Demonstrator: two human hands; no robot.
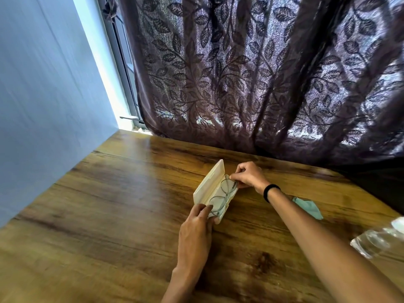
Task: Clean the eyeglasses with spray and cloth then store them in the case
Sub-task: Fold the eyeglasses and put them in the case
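The thin round wire-rimmed eyeglasses [220,196] already lie inside the open cream hard-shell case [208,184]. The left hand [195,228] grips its near end, the right hand [248,174] pinches at its far end, perhaps a temple. Only closing remains.

Wooden table [109,215]: case [207,189], cloth [310,207], probably bottle [376,239].
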